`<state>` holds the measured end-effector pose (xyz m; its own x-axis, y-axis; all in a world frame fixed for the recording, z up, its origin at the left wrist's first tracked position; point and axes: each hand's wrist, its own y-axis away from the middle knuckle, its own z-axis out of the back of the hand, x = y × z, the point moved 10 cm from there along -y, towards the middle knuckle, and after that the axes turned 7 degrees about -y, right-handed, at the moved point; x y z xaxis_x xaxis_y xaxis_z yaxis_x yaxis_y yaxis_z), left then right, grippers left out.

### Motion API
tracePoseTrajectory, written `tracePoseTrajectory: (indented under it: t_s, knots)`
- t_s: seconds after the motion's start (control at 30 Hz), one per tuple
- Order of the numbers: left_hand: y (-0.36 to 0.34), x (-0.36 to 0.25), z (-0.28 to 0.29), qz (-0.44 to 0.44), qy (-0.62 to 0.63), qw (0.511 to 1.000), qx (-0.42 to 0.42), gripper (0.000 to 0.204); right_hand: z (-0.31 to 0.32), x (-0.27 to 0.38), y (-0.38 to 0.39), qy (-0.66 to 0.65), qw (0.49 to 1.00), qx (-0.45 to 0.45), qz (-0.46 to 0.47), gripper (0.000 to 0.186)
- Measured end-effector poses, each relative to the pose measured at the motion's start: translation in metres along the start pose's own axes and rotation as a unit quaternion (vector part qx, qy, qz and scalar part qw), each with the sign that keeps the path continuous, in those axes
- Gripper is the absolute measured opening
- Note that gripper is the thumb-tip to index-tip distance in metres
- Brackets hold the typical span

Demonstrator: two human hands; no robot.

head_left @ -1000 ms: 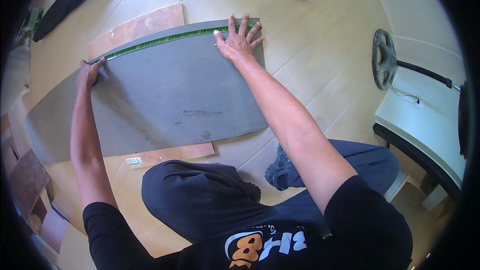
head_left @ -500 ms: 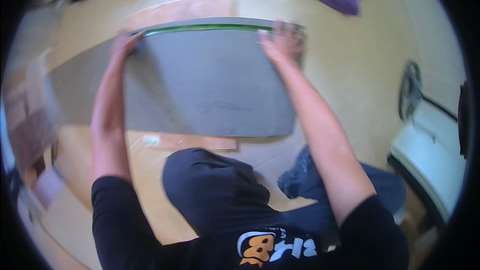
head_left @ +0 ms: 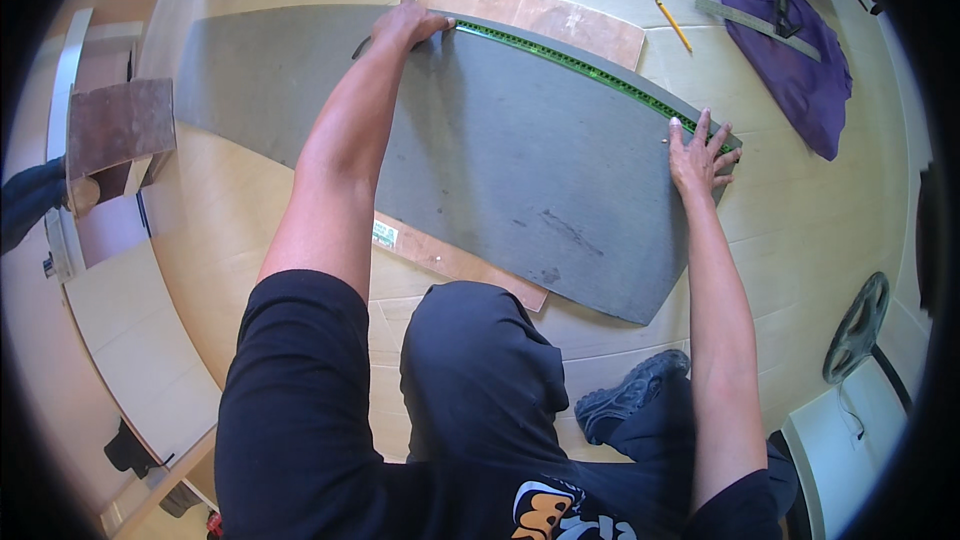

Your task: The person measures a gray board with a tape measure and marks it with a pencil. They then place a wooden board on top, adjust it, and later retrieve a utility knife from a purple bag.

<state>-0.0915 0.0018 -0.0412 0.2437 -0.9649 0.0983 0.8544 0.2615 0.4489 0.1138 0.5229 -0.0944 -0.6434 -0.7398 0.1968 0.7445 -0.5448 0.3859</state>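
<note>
A large grey board lies flat in front of my knees. Along its far edge runs the drawn-out blade of a green tape measure with dark markings. My left hand is closed at the blade's left end, thumb toward the blade; a dark strap loop shows beside it, and the hand covers whatever case is there. At the board's far right corner, my right hand spreads its fingers over the blade's other end and presses it against the board.
Reddish-brown boards lie beneath the grey one, sticking out far and near. Beyond them are a yellow pencil and a purple cloth with a metal ruler on it. A black wheel stands at the right; a brown box at the left.
The view has turned, so the board and tape now slant down to the right. Both hands stay at the tape's two ends. The pencil, ruler and box show more clearly.
</note>
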Motion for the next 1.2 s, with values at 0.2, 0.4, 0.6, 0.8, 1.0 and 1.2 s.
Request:
tracePoseTrajectory:
  t_s: [0.2,0.4,0.6,0.8,1.0,1.2]
  knots:
    - [-0.006,0.004,-0.002,0.008,0.034,0.999,0.004,0.091,0.001,0.000,-0.001,-0.007,1.000,0.003,0.004,0.081]
    - [-0.016,0.016,-0.008,0.037,0.047,0.998,-0.013,0.088,0.001,-0.001,-0.001,-0.017,1.000,0.006,0.008,0.081]
    - [-0.022,0.011,-0.014,0.044,0.022,0.998,0.050,0.085,0.003,0.000,0.001,-0.017,1.000,-0.007,0.015,0.082]
    - [-0.028,0.012,-0.022,0.017,0.021,0.999,0.038,0.067,0.004,0.000,-0.001,-0.017,1.000,-0.012,0.009,0.083]
    - [-0.059,-0.004,-0.046,-0.164,-0.152,0.974,0.025,0.049,0.009,0.008,0.004,-0.007,0.995,-0.078,0.066,0.087]
    - [-0.044,0.018,-0.032,0.004,0.090,0.995,0.052,0.069,0.012,0.002,0.011,-0.073,0.997,-0.014,0.019,0.084]
